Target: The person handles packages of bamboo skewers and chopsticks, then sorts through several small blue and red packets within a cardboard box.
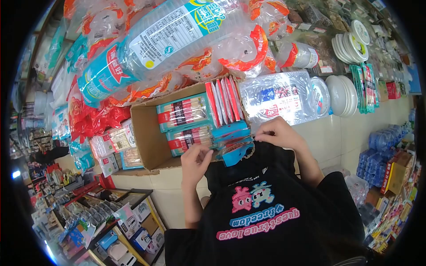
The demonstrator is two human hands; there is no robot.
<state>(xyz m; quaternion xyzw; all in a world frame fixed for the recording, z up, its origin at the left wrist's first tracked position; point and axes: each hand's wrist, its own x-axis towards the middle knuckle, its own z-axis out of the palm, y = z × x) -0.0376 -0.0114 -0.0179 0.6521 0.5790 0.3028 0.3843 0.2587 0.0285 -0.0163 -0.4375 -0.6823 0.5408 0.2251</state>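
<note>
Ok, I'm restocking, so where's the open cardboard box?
In the head view, centre-left, the cardboard box lies just above the left hand, beneath the large blue-labelled pack.

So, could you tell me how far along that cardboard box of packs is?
Done: striped packs and red-edged packs fill one side of the box. In hand: the right hand pinches the blue packs at its near edge, and the left hand touches them. Left: the other side is bare cardboard; whether it is being filled or emptied I cannot tell.
</note>
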